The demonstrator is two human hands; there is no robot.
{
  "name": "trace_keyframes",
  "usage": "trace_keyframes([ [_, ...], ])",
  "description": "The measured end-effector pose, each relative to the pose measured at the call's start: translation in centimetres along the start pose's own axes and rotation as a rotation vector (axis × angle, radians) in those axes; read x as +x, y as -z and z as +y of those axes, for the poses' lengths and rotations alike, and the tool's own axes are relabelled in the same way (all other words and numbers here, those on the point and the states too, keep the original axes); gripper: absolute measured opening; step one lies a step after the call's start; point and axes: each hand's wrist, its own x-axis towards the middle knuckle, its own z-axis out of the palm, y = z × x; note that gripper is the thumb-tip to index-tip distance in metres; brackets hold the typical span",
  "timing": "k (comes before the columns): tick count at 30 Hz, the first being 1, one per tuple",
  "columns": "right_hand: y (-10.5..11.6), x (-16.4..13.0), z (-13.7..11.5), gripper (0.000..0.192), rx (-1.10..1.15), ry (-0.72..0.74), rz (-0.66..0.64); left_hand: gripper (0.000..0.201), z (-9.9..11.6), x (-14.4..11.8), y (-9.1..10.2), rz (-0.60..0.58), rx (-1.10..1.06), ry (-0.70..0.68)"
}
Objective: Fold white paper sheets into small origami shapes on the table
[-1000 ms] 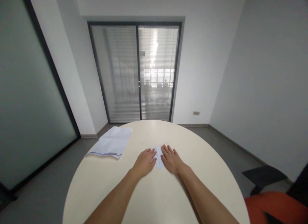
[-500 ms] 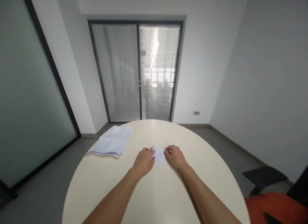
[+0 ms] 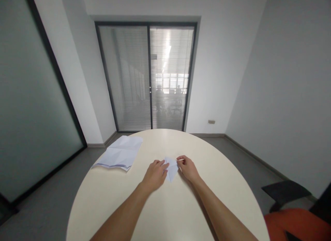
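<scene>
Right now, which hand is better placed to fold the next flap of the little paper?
Probably the right hand: its fingertips pinch the upper right corner of the small folded paper. The left hand lies flat on the paper's left side, pinning it to the round table.

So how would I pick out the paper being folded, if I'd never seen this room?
Find the round cream table. Near its middle, between the left hand and the right hand, lies a small folded paper, a pointed white shape. The other sheets lie larger and flatter by the table's left edge, with no hand on them.
</scene>
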Motion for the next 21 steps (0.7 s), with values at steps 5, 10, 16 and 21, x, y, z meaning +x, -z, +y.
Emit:
trace_keyframes([
  [5,-0.1,0.6,0.6,0.036,0.043,0.006,0.004,0.041,-0.1,0.1,-0.2,0.014,-0.012,0.016],
  [10,0.0,1.2,1.4,0.035,0.177,0.042,-0.025,0.042,-0.3,0.3,-0.5,0.054,-0.033,0.079],
  [16,0.0,1.5,1.7,0.036,0.294,0.057,-0.100,0.040,-1.0,0.9,-1.1,0.150,-0.140,0.176],
  [21,0.0,1.5,1.3,0.040,0.370,0.046,-0.127,0.038,-1.9,1.2,-1.3,0.239,-0.263,0.248],
])
